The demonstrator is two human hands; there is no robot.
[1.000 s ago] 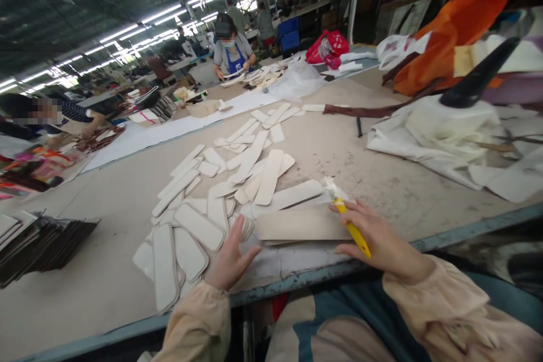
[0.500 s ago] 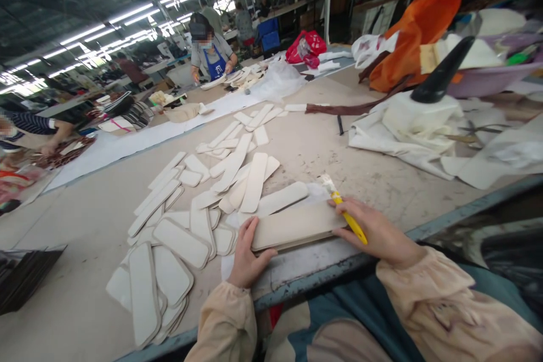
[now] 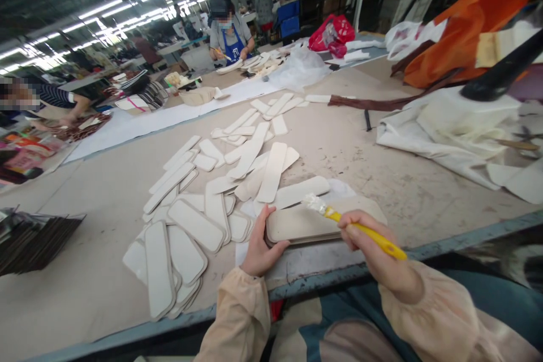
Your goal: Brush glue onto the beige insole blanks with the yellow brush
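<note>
A stack of beige, round-cornered strips lies near the front edge of the table. My left hand grips the stack's left end, thumb on top. My right hand is closed around a yellow-handled brush; its white bristles rest on the top strip near the stack's middle. Several loose white strips lie spread out to the left and behind.
A dark stack of sheets sits at the left. White cloth, an orange bag and a black object crowd the right. Other people work at tables behind, one in a blue apron.
My left hand moved from the table onto the stack's left end. My right hand lifted off the stack's right end and swung the brush tip down onto the top strip.
</note>
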